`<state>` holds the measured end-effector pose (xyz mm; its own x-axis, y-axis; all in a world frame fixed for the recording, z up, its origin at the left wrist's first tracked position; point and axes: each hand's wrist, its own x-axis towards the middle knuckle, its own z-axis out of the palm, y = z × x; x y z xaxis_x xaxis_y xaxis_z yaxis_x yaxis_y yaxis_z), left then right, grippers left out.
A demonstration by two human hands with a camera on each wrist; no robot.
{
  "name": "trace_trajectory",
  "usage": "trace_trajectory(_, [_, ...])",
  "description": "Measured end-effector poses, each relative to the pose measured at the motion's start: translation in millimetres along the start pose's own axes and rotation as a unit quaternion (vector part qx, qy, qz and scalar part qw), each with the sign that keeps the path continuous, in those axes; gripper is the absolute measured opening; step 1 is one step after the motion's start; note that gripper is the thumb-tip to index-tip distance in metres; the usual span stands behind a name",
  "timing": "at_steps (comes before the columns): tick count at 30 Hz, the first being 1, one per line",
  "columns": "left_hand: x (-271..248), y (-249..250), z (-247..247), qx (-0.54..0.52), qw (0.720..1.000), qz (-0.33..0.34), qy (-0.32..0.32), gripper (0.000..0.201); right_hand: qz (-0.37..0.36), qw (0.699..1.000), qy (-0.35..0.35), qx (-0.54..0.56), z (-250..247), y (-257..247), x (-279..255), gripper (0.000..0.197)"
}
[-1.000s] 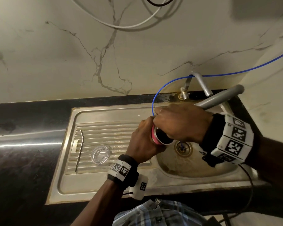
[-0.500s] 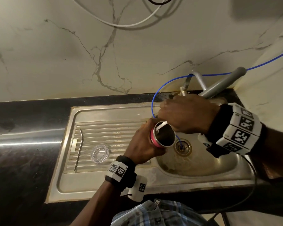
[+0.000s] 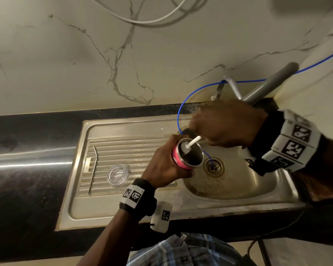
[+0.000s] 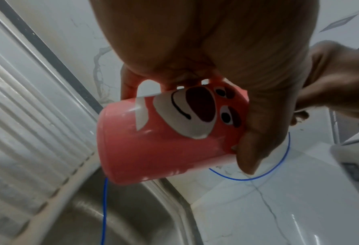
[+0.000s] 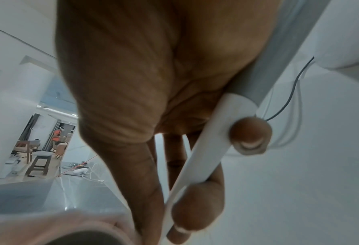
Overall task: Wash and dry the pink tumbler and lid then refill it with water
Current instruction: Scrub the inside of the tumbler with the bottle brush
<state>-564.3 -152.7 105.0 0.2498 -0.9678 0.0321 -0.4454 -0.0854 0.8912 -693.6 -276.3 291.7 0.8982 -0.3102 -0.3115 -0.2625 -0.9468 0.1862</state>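
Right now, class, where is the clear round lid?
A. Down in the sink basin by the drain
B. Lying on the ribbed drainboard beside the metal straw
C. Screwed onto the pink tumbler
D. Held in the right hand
B: the clear lid lies flat on the ribbed drainboard, just right of the bent metal straw, apart from the pink tumbler.

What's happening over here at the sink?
A person is scrubbing out a pink tumbler over the steel sink. The left hand grips the tumbler, tilted with its mouth toward the right hand, which holds a long bottle brush whose white bristles sit just inside the rim. The clear lid and a bent metal straw lie on the draining board to the left. A thin blue tube runs down into the drain. No running water is visible.
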Motion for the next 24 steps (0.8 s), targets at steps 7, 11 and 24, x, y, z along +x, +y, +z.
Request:
trace_trajectory(7, [-1, 5, -2, -0.007, 1.0, -0.002, -0.004, 0.086, -0.023, 1.0, -0.002, -0.002, 17, -6, 3, 0.005])
trace_trajectory(11, [-5, -4, -8, -0.007, 1.0, -0.011, 0.018, 0.09, -0.005, 0.999, 0.008, 0.034, 0, 9, -6, 0.021])
trace_trajectory(24, [9, -7, -13, 0.008, 0.999, 0.007, 0.031, 0.089, 0.015, 0.999, 0.03, -0.03, -2, 17, -6, 0.019])
